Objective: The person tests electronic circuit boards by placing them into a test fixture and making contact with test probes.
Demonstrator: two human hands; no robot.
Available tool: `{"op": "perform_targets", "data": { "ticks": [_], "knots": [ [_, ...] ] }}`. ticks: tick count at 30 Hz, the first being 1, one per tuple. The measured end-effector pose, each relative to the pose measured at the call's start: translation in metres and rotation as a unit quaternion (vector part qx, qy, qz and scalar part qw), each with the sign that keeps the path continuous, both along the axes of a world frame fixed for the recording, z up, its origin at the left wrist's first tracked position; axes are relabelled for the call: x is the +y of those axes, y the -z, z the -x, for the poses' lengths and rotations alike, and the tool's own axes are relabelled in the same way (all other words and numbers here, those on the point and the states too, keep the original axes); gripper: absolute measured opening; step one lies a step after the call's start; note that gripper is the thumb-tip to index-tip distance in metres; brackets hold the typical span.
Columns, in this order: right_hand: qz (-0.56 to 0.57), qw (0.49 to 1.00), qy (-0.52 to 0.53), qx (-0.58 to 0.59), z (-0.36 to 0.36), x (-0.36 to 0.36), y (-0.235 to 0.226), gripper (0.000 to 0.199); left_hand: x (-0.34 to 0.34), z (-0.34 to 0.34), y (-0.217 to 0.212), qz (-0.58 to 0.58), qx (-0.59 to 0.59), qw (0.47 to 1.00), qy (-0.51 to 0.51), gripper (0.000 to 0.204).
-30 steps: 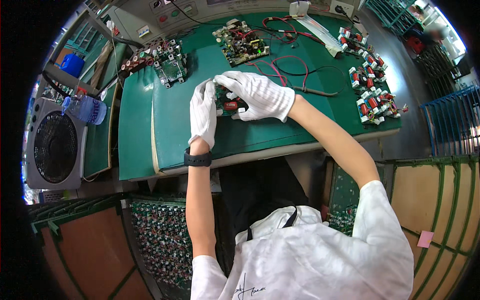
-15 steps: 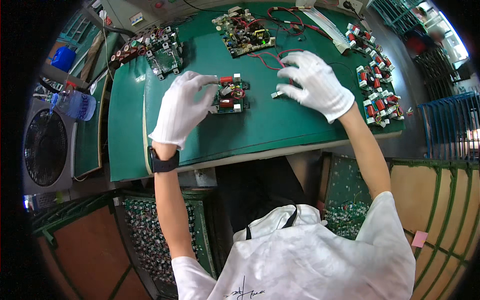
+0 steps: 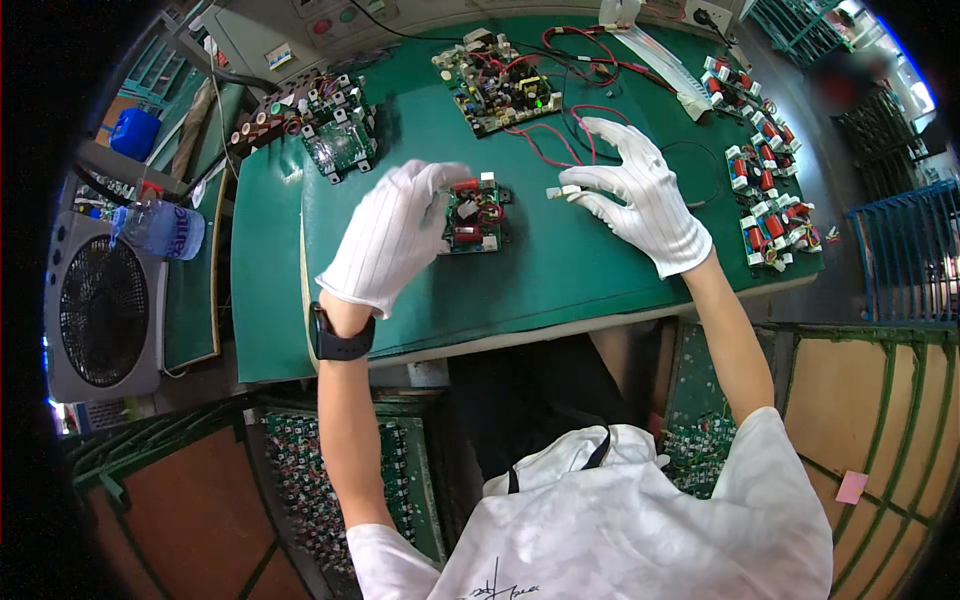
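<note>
1. While both forearms reach over the bench [image 3: 560,285], a tray [image 3: 425,490] crowded with small circuit boards stands below its near edge on the left, and another tray [image 3: 688,360] on the right.
2. The left hand [image 3: 395,230], gloved in white with a watch [image 3: 342,340] at the wrist, curves around the left side of the board [image 3: 470,235]. Its fingers bend over that edge; whether they clamp it or merely rest there, I cannot tell.
3. The board lies flat on the bench, in front of the person and between the two hands. It carries red parts, white blocks and a loop of thin wire. It is probably light and stiff, with fragile parts; the bare rims look like the safest hold, fingers and thumb on opposite edges, clear of the wire, which a glove could snag.
4. The right hand [image 3: 640,195], also gloved, is to the right of the board, well apart from it. Thumb and index finger appear pinched together on a small white connector [image 3: 562,192]. That is likely light and hard, a little slippery in cloth; its body is a better hold than any wire.
5. Along the right edge of the bench sits a row of similar boards [image 3: 768,235].
6. Beyond the hands, a pile of boards [image 3: 340,145] is at the left; near the middle, a larger board [image 3: 490,85] shows a green light, with red leads [image 3: 541,155] beside it.
</note>
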State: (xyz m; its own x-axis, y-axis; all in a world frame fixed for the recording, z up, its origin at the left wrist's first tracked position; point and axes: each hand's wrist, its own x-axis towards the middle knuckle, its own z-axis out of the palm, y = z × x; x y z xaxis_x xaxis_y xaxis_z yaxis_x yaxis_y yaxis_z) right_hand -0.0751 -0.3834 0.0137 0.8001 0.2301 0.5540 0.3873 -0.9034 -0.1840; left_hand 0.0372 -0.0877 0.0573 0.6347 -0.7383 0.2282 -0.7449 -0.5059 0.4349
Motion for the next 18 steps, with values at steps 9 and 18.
{"op": "perform_targets", "data": {
  "ticks": [9,18],
  "knots": [
    [-0.017,0.998,0.044,-0.032,0.001,0.008,0.009,0.028,-0.026,-0.020,-0.021,-0.204,-0.056,0.966,0.149,0.039],
    [-0.076,0.994,0.052,-0.057,0.004,0.022,0.010,0.028,-0.033,-0.049,-0.013,-0.170,0.173,0.965,0.098,0.044]
  ]
}}
